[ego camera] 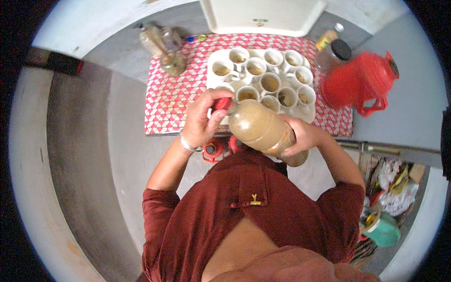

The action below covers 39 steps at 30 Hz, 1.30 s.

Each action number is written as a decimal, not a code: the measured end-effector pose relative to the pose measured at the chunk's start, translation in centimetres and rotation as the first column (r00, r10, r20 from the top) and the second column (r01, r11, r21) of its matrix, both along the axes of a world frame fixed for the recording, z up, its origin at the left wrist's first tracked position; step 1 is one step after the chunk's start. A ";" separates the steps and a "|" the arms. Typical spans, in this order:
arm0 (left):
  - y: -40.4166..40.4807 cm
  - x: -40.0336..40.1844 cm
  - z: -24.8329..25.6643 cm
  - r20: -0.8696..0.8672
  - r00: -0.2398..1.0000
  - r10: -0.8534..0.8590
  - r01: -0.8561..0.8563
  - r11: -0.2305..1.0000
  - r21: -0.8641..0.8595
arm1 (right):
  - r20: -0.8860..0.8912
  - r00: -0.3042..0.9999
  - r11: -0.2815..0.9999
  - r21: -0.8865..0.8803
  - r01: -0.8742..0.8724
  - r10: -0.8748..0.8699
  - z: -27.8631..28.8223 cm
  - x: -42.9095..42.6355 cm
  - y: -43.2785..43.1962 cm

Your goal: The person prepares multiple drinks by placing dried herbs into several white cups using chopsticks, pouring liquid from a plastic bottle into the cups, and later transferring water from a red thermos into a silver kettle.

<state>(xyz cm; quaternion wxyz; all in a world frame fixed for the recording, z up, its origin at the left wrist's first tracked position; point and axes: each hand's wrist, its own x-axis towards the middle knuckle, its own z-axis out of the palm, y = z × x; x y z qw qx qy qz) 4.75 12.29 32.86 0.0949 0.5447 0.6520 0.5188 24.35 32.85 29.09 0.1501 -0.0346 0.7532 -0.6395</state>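
Observation:
My left hand (204, 118) grips the red cap (222, 103) at the neck of a large clear plastic bottle (259, 127). Cloudy tan-brown stuff fills the bottle, which lies tilted across my front with its neck to the left. Around the bottle's lower part is my right hand (301, 135). Beyond the bottle, a white tray (211, 83) holds several white mugs (270, 83); some show brown liquid, others bits of dark or tan matter at the bottom. The bottle and my left hand partly hide the nearest mugs.
A red-and-white patterned cloth (169, 109) lies under the tray. To the right stand a red jug-like flask (356, 81), a black-lidded jar (340, 51) and a small bottle (327, 38). Glass jars (173, 63) are at the left. Red flasks (213, 148) stand below the table edge.

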 end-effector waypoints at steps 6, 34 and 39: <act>-1.1 0.2 0.1 -0.095 0.995 -0.016 0.013 0.999 -0.030 | -0.076 0.997 0.957 0.285 0.047 -0.026 0.0 -1.2 -1.8; -9.9 -0.5 -10.0 0.243 0.882 0.403 -0.297 0.877 -0.377 | -0.841 -0.279 -0.615 0.077 0.785 -0.463 6.6 -8.2 36.2; -8.4 0.5 -9.8 0.397 0.755 0.522 -0.335 0.827 -0.451 | -0.731 -0.342 -0.668 0.204 0.716 -0.590 3.0 -9.2 37.4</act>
